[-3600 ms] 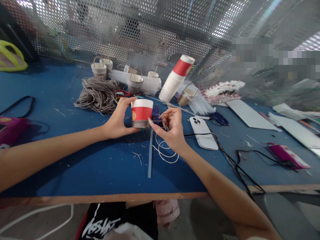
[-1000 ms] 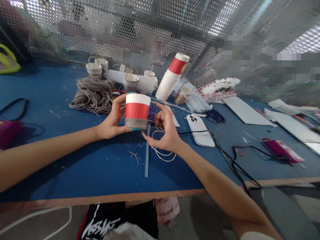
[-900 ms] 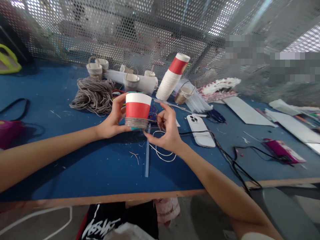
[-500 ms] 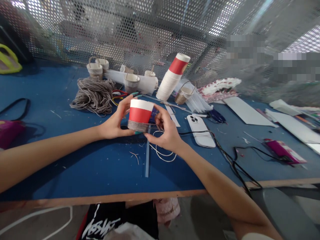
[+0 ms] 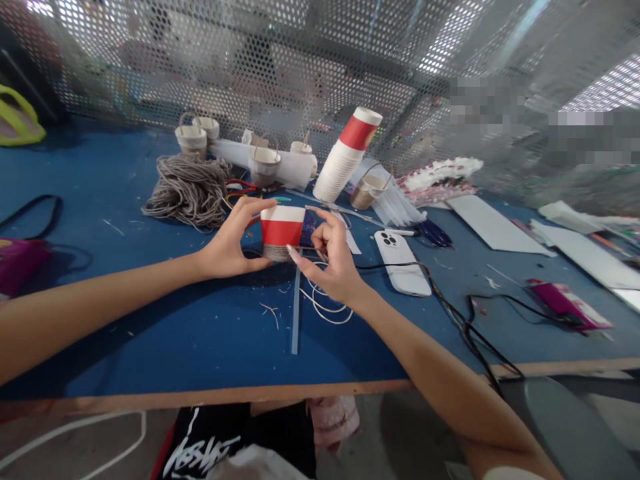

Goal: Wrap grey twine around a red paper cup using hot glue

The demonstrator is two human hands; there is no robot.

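A red and white paper cup [image 5: 282, 231] stands between my hands above the blue table, with grey-brown cord [image 5: 276, 253] wound round its lower end. My left hand [image 5: 231, 243] grips the cup from the left, fingers at the rim and thumb near the base. From the right, my right hand [image 5: 334, 257] has its thumb on the wound cord and its index finger at the rim; the other fingers are curled. The cup hides part of the left fingertips. A thin white cord [image 5: 333, 313] lies in loops below the right hand.
Behind lie a bundle of grey cord [image 5: 187, 190], several cord-handled cups and a leaning stack of paper cups [image 5: 340, 163]. To the right are a white phone [image 5: 403, 263] and black cables [image 5: 450, 307]. A clear narrow strip [image 5: 295, 320] lies in front.
The cup has dropped slightly and turned a little. My right thumb has moved from under the base up onto the wound cord.
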